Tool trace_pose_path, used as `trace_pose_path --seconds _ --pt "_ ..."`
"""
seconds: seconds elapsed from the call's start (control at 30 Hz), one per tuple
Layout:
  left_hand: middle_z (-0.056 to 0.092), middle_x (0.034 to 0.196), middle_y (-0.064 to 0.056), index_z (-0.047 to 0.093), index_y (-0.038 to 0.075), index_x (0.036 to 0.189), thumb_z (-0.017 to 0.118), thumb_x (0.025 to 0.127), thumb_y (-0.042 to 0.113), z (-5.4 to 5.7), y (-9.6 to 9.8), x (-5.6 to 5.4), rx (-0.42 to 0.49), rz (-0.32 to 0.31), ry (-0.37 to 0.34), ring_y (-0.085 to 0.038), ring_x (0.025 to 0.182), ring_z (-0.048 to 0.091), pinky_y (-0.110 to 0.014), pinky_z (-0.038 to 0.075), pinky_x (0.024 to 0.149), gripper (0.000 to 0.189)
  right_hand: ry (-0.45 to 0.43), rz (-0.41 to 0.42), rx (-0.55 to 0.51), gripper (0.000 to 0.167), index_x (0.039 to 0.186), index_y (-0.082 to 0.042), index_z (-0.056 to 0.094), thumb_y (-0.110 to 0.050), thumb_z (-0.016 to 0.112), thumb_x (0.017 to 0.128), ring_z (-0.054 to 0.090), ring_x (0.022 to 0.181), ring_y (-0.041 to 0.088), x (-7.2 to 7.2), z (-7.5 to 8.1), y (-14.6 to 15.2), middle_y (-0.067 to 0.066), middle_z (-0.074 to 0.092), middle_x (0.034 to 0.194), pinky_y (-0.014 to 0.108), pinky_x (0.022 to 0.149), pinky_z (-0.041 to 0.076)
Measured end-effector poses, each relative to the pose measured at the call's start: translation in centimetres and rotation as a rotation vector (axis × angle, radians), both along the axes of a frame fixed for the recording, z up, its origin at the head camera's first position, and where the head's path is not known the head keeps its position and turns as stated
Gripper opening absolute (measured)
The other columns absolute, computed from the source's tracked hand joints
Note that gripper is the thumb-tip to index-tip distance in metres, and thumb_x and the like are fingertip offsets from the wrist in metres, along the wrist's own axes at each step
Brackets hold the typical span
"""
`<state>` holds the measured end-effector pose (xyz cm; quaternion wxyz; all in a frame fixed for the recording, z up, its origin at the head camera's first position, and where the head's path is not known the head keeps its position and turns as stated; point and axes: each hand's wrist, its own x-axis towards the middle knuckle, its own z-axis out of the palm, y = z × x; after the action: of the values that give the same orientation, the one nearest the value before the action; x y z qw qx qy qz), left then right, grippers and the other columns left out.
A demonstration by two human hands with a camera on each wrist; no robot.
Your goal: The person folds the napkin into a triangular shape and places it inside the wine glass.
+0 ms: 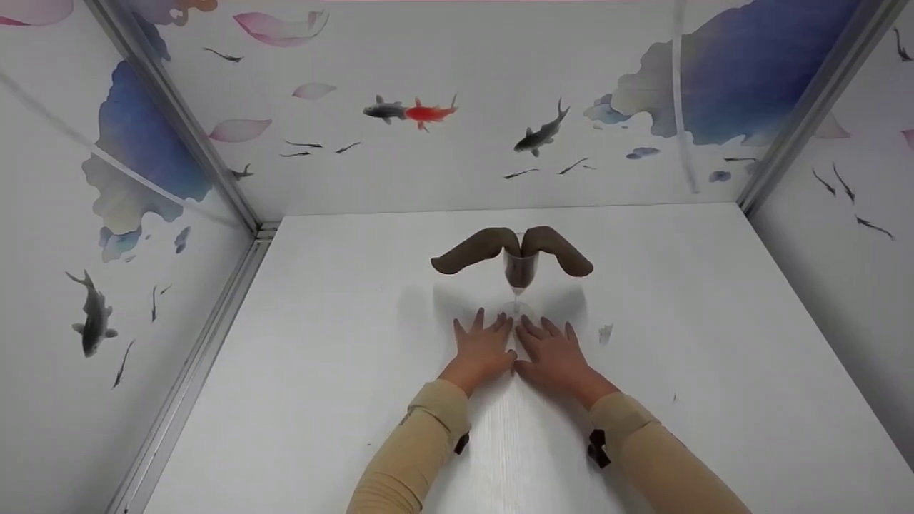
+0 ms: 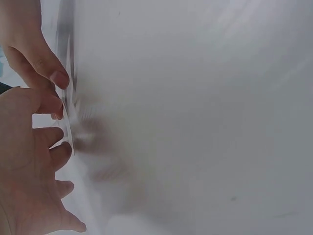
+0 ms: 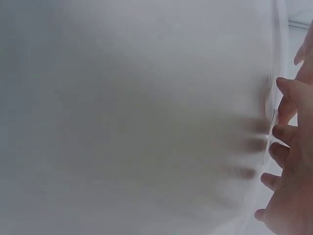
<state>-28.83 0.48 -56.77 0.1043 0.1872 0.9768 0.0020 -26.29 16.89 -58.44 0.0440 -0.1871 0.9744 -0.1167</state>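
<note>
A clear stemmed glass (image 1: 520, 270) stands on the white table in the head view. Brown sock-like cloth (image 1: 475, 250) is stuffed into its bowl, with one end drooping over each side. My left hand (image 1: 484, 348) lies close in front of the glass, fingers spread and fairly straight. Beside it, my right hand (image 1: 557, 355) mirrors that pose, the thumbs nearly meeting. The fingertips of both reach the glass's flat foot (image 3: 268, 142), whose thin rim shows edge-on in the right wrist view. How firmly they press cannot be told.
The white tabletop (image 1: 321, 357) is bounded by a back wall (image 1: 457, 164) and side walls printed with fish and petals. A small greyish mark or scrap (image 1: 605, 333) lies right of the right hand. Metal rails (image 1: 193, 357) edge the left side.
</note>
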Motion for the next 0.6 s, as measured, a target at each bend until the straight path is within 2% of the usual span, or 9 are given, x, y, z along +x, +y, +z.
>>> trace_pose_path --seconds 0.17,0.37,0.6 --pt "0.03 0.156 0.01 0.033 0.026 0.153 0.049 0.094 0.051 -0.2 0.2 -0.6 0.029 0.02 0.001 -0.029 0.146 0.017 -0.07 0.015 0.105 0.066 -0.013 -0.015 0.012 0.068 0.152 -0.014 0.034 -0.051 0.048 0.097 0.023 0.143 0.037 -0.8 -0.3 0.2 0.004 0.029 0.157 0.067 0.108 0.008" --pt "0.026 0.157 0.014 0.03 0.03 0.154 0.046 0.095 0.052 -0.7 0.0 -1.3 0.042 0.045 -0.008 -0.029 0.146 0.016 -0.071 0.012 0.105 0.065 -0.021 -0.003 -0.022 0.067 0.152 -0.015 0.034 -0.052 0.047 0.098 0.02 0.144 0.037 -1.5 -0.4 0.5 0.003 0.028 0.158 0.069 0.107 0.003" --pt "0.027 0.157 0.011 0.031 0.028 0.154 0.046 0.096 0.053 -0.4 -0.3 -1.6 0.049 -0.004 0.016 -0.03 0.146 0.017 -0.068 0.013 0.107 0.065 -0.064 0.02 -0.042 0.066 0.152 -0.015 0.035 -0.05 0.048 0.097 0.013 0.146 0.037 -2.4 -0.1 1.1 0.004 0.026 0.159 0.069 0.107 0.003"
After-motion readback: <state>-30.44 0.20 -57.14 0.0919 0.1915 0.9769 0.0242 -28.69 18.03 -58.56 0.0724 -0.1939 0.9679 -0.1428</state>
